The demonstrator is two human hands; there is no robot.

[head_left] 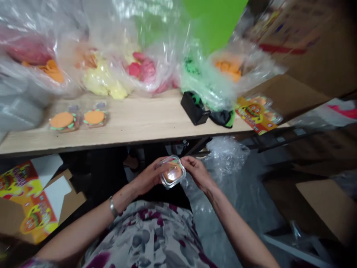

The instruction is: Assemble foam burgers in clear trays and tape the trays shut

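Two bare hands share one item: the left hand [149, 175], fingers curled around one side, and the right hand [196, 172], fingertips [185, 160] pinching the opposite rim. Together they keep a narrow hold on a small clear rounded-square plastic case [173, 172] containing an orange burger-shaped piece, held over the lap, nearer the person than the worktop's front edge. Holding by the rim seems sound, leaving the clear face uncovered. One silver metal bangle [113, 207] on the left wrist. Along the pale wooden worktop [139, 115]: two matching burger cases [61, 121] at the front-left edge; one black rectangular holder [193, 108] right of centre; one yellow-and-red printed burger card [255, 113] at the right corner; clear bags of yellow pieces [103, 78] and orange pieces [227, 67] along the back. Below, right: crumpled clear plastic sheeting [225, 158].
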